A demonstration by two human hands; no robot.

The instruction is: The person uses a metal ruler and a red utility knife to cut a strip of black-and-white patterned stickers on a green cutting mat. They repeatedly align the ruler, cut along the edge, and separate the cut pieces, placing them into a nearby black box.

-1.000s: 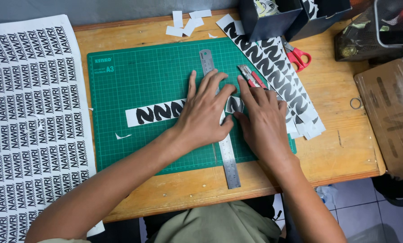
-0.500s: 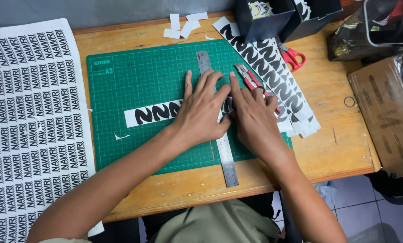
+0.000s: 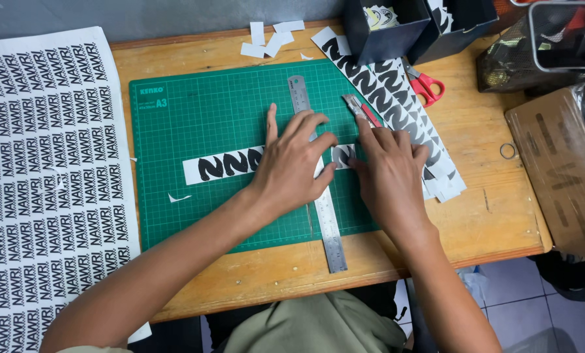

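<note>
I am looking straight down on a wooden table (image 3: pixel 501 216) pushed against a grey wall, with pale floor tiles showing past its near edge. One green cutting mat (image 3: pixel 194 124) lies on it, and across the mat runs one steel ruler (image 3: pixel 324 216), top to bottom. My left hand (image 3: pixel 294 163) is spread flat, fingers splayed, pressing down on the ruler and on the white sticker strip (image 3: pixel 224 165) with black wavy letters that lies sideways under it; it grips nothing. My right hand (image 3: pixel 390 173) rests just right of the ruler, fingers loosely extended over the strip's short right end; a red-and-grey utility knife (image 3: pixel 361 110) lies just beyond its fingertips, and I cannot tell whether the hand touches it. One large printed sticker sheet (image 3: pixel 50 183) hangs off the table's left side. One stack of cut strips (image 3: pixel 403 111) lies diagonally to the right, with one pair of red-handled scissors (image 3: pixel 426 86) beside it. Two dark open boxes (image 3: pixel 397 29) stand at the far edge, near a few white paper scraps (image 3: pixel 269 39). One cardboard box (image 3: pixel 560 163) sits at the right.
</note>
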